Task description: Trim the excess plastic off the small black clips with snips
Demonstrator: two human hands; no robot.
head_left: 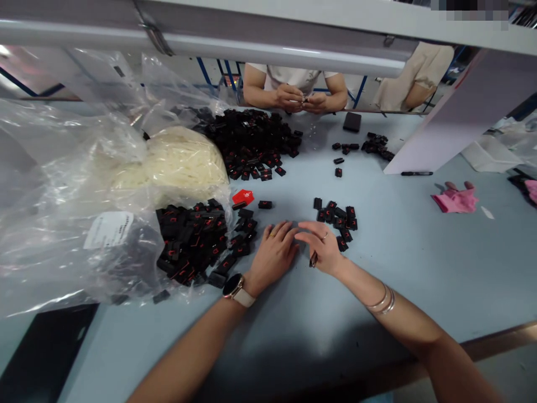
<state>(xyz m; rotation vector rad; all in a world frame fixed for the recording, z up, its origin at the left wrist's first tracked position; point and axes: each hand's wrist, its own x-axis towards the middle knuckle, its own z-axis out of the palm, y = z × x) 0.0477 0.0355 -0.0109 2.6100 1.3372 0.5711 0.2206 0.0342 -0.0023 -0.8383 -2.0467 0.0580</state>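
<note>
My left hand (pixel 274 254) rests palm down on the blue-grey table (pixel 419 263), fingers reaching forward and slightly bent; what lies beneath the palm is hidden. A watch (pixel 238 290) is on that wrist. Close beside it, my right hand (pixel 323 249) has thumb and forefinger stretched out and apart. Its lower fingers are curled around a small dark piece (pixel 312 259), only partly visible. Just beyond the right hand lies a loose group of small black plastic parts with red marks (pixel 339 219). Left of my left hand, a heap of similar black parts (pixel 191 240) spills from a clear bag (pixel 50 235).
Another clear bag holds pale yellow pieces (pixel 184 159). A larger black heap (pixel 251 137) lies behind, near a red tag (pixel 243 197). A co-worker's hands (pixel 304 99) work across the table. A white divider (pixel 453 112), pen (pixel 417 173) and pink glove (pixel 456 198) are at right.
</note>
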